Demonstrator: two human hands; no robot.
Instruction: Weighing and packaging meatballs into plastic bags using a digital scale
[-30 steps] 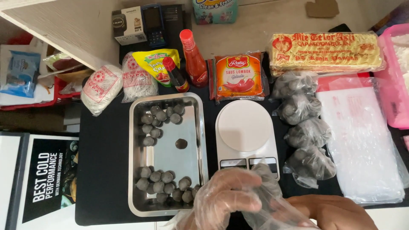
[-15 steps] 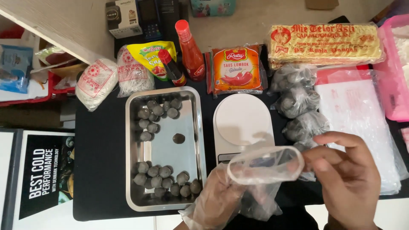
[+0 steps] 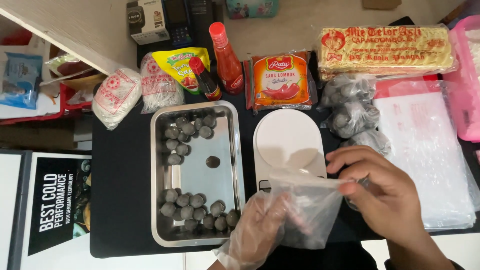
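Observation:
My left hand (image 3: 257,227), in a thin clear glove, reaches into a clear plastic bag (image 3: 305,210) with dark balls at its bottom. My bare right hand (image 3: 385,195) pinches the bag's rim and holds its mouth apart, just in front of the white kitchen scale (image 3: 287,137). Left of the bag, a steel tray (image 3: 232,150) carries several grey meatballs (image 3: 192,205) along its near edge and far corner, with one lone ball (image 3: 213,161) in the middle.
Filled bags of meatballs (image 3: 352,117) lie right of the scale beside a stack of flat plastic bags (image 3: 430,150). Sauce bottles (image 3: 226,60), sauce packets (image 3: 280,80), noodle packs (image 3: 385,47) and rice noodle bundles (image 3: 117,95) line the far side. A pink tub (image 3: 467,85) stands at right.
My right hand has come in from the lower right and taken the bag's rim. The bag has been raised and spread wide in front of the scale, with my gloved left hand inside.

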